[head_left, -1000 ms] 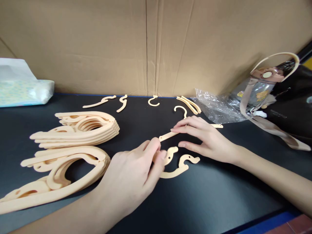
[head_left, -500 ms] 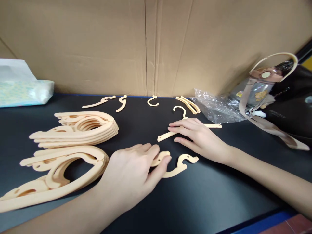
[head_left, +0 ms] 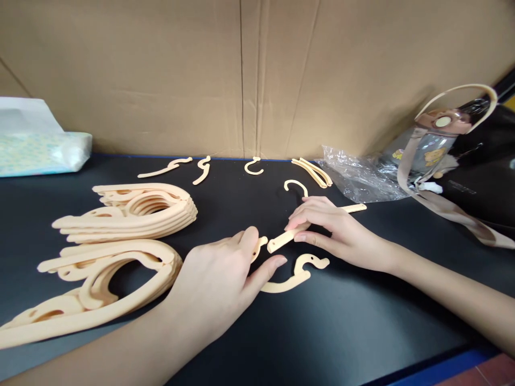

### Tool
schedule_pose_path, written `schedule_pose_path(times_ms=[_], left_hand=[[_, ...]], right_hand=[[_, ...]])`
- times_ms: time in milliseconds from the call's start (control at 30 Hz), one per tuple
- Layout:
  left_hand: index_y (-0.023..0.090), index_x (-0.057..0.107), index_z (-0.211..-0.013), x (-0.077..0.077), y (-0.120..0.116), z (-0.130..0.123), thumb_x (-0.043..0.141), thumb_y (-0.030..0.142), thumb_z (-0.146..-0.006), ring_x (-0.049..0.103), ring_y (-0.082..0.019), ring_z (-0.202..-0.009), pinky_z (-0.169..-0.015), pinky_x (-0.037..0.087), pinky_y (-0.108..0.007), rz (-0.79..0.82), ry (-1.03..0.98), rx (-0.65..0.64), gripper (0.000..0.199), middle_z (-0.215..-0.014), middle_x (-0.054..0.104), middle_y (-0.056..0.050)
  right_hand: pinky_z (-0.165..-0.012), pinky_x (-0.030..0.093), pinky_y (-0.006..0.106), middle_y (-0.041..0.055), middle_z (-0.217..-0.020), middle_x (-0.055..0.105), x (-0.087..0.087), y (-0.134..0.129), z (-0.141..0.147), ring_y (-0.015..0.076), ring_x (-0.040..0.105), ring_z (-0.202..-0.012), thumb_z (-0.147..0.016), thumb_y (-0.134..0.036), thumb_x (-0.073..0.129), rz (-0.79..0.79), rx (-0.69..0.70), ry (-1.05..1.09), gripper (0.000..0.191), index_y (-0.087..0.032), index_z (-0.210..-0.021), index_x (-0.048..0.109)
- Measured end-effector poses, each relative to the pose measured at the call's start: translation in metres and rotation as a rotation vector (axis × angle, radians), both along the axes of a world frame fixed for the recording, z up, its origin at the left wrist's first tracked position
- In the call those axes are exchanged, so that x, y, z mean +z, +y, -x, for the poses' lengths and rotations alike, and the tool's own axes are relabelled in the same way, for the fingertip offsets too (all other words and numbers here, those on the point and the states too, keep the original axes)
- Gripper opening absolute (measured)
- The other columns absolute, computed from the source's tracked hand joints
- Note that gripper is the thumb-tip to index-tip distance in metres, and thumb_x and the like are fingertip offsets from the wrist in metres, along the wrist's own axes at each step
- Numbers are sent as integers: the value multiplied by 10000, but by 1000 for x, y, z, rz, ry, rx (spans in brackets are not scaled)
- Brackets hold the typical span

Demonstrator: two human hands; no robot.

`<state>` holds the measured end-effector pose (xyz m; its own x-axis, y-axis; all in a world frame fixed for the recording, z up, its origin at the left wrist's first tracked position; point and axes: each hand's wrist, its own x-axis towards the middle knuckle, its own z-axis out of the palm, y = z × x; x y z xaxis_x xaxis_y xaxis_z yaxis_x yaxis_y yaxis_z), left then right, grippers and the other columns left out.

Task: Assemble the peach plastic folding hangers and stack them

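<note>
My right hand (head_left: 325,228) grips the cream crossbar of a hanger body (head_left: 281,241) between thumb and fingers, its hook (head_left: 295,185) pointing up beyond the knuckles. Under the curled fingers of my left hand (head_left: 225,284) is a cream hanger arm (head_left: 258,249); only its holed end sticks out, close to the crossbar's left tip. Whether those two ends touch I cannot tell. The left thumb is spread away from the fingers. A second curved hanger arm (head_left: 300,276) lies on the black table below both hands, its left end partly behind the left thumb.
Two stacks of folded hangers, a far one (head_left: 177,220) and a near one (head_left: 132,316), lie at left. Loose hanger pieces (head_left: 201,170) line the back edge, with two bars (head_left: 314,172) further right. A tissue pack (head_left: 44,153), plastic wrapping (head_left: 358,179) and a bottle (head_left: 432,145) stand around.
My right hand has closed on the crossbar and lifted or tilted its left end toward the near side. The hanger arm's end in my left hand has shifted slightly left and away from me.
</note>
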<state>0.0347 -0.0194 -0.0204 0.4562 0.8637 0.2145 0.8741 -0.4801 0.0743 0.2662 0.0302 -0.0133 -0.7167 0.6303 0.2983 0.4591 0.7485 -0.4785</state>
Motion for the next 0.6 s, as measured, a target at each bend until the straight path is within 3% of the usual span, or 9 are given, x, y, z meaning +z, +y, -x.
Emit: schedule_pose_path(times_ms=[167, 333, 600], left_hand=[[223, 440, -733, 1, -1, 1, 392, 438, -999, 527, -158, -388, -403, 219, -233, 1, -9, -38, 346, -528, 539, 45], [223, 446, -727, 2, 1, 1, 399, 374, -996, 553, -168, -401, -411, 215, -243, 1, 23, -55, 312, -527, 561, 37], [208, 476, -714, 0, 1, -1, 371, 366, -1000, 572, -196, -374, -405, 151, -250, -51, 149, -75, 343, -522, 576, 4]], right_hand=[[-1050, 309, 415, 3, -895, 697, 1, -2, 2, 166, 611, -891, -987, -282, 538, 22, 17, 8, 89, -218, -1014, 594], [-1104, 253, 424, -2, -905, 692, 0, -4, 2, 151, 617, -889, -985, -280, 540, 6, 6, -1, 83, -215, -976, 590], [-1057, 309, 423, 1, -849, 686, -1, -4, 2, 172, 615, -844, -977, -347, 546, 62, -5, 33, 141, -226, -954, 616]])
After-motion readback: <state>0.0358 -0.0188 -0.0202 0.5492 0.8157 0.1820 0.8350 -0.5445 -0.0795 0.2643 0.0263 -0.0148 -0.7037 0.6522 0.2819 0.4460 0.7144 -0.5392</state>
